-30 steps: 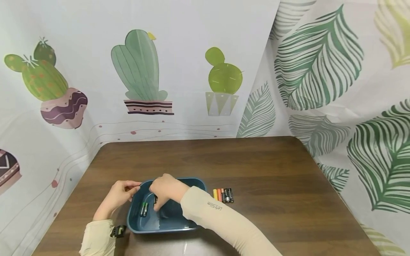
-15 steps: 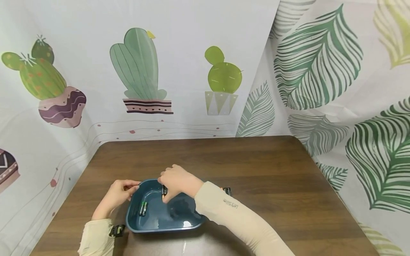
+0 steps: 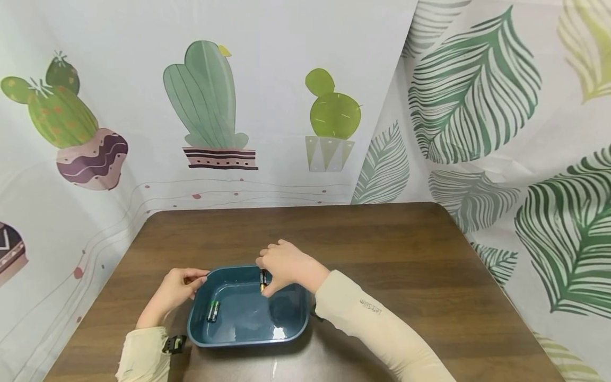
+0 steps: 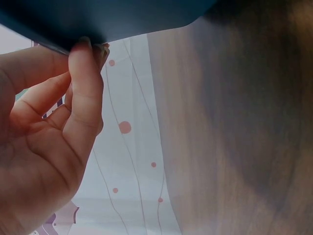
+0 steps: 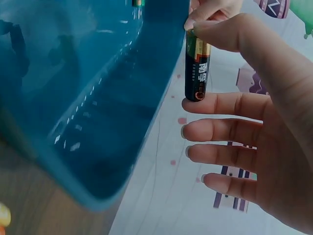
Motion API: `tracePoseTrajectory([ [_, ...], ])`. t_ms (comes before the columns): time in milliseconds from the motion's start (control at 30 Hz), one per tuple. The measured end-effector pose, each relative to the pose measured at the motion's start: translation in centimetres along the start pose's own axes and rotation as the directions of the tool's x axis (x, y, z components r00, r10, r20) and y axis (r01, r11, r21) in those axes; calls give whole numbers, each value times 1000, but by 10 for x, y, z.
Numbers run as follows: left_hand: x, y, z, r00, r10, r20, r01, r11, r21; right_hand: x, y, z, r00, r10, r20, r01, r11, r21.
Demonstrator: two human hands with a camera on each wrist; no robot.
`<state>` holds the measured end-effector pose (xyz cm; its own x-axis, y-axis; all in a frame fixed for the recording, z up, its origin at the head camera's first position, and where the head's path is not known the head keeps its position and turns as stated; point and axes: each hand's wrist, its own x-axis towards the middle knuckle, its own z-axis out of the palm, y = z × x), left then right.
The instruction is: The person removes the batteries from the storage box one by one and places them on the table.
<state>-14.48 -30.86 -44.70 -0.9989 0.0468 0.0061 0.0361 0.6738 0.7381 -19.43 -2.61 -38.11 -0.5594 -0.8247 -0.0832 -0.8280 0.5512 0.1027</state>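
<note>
A dark blue plastic basin (image 3: 248, 342) stands on the table. My left hand (image 3: 176, 289) pinches its far left rim between thumb and fingers, as the left wrist view also shows. Over the basin's far side, my right hand (image 3: 288, 265) holds a battery (image 5: 197, 71) by its two ends, thumb on one and index finger on the other. This battery is black with a green and gold end; the other three fingers stand out straight beside it. Green-and-black batteries (image 3: 213, 311) lie side by side on the basin floor at the left.
The brown wooden table (image 3: 406, 254) stretches back to a wall cloth printed with cacti and leaves. A yellow battery end (image 5: 4, 215) shows at the corner of the right wrist view. The right sleeve (image 3: 377, 323) covers part of the table right of the basin.
My right hand has risen from inside the basin and moved right with the battery. The row of batteries on the table is now hidden behind the right arm. My left hand stays on the rim.
</note>
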Motion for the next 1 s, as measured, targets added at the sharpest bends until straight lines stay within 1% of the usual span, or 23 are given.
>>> tracePoseTrajectory([
  [200,0,-1,0,1000,9,1,-9,1000,4,-17,14,0,1000,31,-2,-31,999,35],
  [467,1,-2,0,1000,11,-1,-11,1000,3,-41,33,0,997,57,-56,-51,994,91],
  [767,1,-1,0,1000,7,-2,-7,1000,-12,-65,48,-4,993,102,-67,-95,990,104],
  [1000,1,-1,0,1000,-2,1,2,1000,-7,-81,62,5,988,129,-80,-119,986,117],
])
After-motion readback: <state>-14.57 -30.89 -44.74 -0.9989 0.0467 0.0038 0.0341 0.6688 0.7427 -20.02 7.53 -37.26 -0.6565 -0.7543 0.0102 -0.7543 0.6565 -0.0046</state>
